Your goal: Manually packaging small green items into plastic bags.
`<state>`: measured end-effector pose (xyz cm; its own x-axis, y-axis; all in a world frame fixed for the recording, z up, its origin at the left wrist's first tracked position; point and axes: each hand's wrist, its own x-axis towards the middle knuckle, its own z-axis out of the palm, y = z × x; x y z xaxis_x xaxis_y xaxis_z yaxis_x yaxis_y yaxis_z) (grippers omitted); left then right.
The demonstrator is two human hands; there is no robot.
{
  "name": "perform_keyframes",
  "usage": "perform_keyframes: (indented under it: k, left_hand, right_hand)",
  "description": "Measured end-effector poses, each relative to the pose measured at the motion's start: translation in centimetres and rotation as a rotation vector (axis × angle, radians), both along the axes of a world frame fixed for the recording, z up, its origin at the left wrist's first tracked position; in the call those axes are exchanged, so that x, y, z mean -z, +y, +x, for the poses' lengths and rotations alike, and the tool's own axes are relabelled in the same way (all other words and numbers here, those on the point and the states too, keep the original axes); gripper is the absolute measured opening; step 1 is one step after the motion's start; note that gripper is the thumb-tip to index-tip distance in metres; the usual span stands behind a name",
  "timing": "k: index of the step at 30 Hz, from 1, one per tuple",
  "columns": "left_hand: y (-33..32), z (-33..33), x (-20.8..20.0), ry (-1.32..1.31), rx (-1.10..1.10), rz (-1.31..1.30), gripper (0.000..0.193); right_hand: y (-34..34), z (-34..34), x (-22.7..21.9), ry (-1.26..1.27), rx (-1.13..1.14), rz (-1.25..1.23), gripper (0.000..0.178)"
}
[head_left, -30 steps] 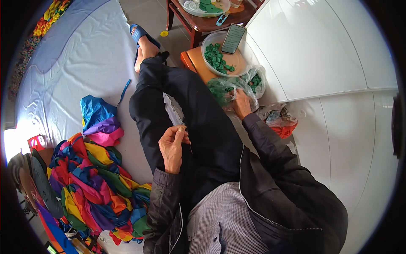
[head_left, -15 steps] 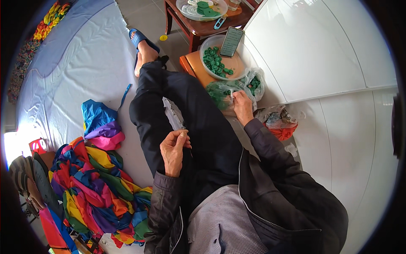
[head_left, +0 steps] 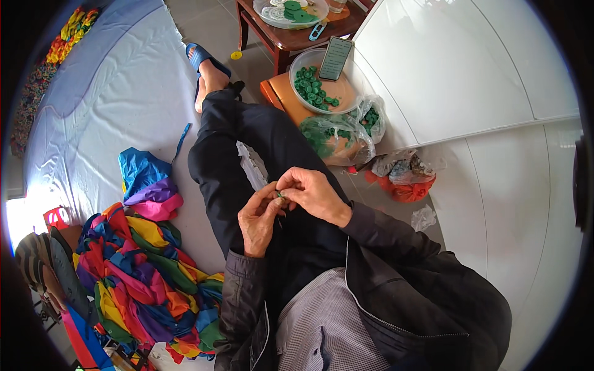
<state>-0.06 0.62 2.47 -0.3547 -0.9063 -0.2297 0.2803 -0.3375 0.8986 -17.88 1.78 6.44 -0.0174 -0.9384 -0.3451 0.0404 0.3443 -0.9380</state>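
Above my lap, my left hand (head_left: 257,219) and my right hand (head_left: 312,194) meet fingertip to fingertip, both closed in a pinch. A small green piece (head_left: 279,195) shows between the fingertips, held by the right thumb and forefinger. What the left fingers grip is mostly hidden. Beyond the right hand lies a clear plastic bag (head_left: 346,137) with green pieces in it. Behind that, a round clear tub (head_left: 348,101) holds several small round green pieces (head_left: 311,86). A white crumpled strip (head_left: 252,166) lies on my dark trousers (head_left: 216,164).
A phone (head_left: 336,59) leans in the tub, which stands on an orange-brown stool (head_left: 275,93). Farther off, a wooden chair (head_left: 281,40) bears a tray with green discs. Multicoloured fabric (head_left: 142,272) is heaped at the left. A red bag (head_left: 405,188) sits by the white wall panel.
My right hand has come away from the plastic bag toward my lap and now meets the left hand. A small green piece now shows at the fingertips. The left hand stays nearly in place.
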Motion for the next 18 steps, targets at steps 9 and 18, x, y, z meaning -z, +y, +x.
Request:
perform_keyframes:
  k: [9, 18]
  left_hand:
    - [0.1, 0.1, 0.6, -0.119, -0.01, -0.101, 0.015]
    - [0.3, -0.1, 0.4, -0.299, 0.002, -0.112, 0.009]
  right_hand:
    - [0.8, 0.7, 1.8, -0.327, 0.1, 0.136, 0.01]
    - [1.4, 0.0, 1.3, -0.39, 0.161, 0.178, 0.015]
